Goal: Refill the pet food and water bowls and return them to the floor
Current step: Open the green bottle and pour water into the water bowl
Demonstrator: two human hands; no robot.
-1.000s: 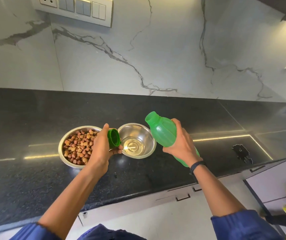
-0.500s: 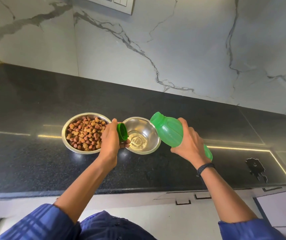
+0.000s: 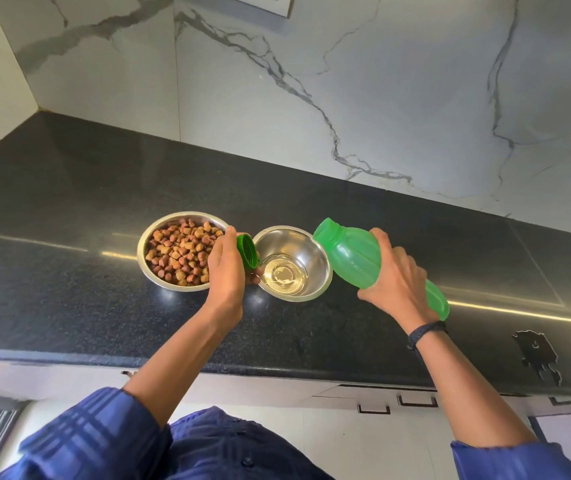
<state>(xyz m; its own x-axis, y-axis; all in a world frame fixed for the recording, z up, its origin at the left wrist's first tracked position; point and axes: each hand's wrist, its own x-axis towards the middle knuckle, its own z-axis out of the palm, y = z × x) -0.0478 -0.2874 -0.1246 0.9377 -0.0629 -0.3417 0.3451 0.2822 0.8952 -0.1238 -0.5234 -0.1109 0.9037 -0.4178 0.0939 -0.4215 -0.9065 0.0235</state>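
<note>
Tilting green bottle (image 3: 356,259) in right hand (image 3: 396,289), fingers wrapped round it, mouth over water bowl (image 3: 315,252) on desk (image 3: 69,271); left hand (image 3: 226,268) fingers pinching green cap (image 3: 246,251) beside food bowl (image 3: 149,237).

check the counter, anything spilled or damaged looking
No spill shows around the kibble bowl or water bowl. The one oddity is a pale, ragged chipped-looking patch on the black countertop at far right; it could be a stain.
</note>
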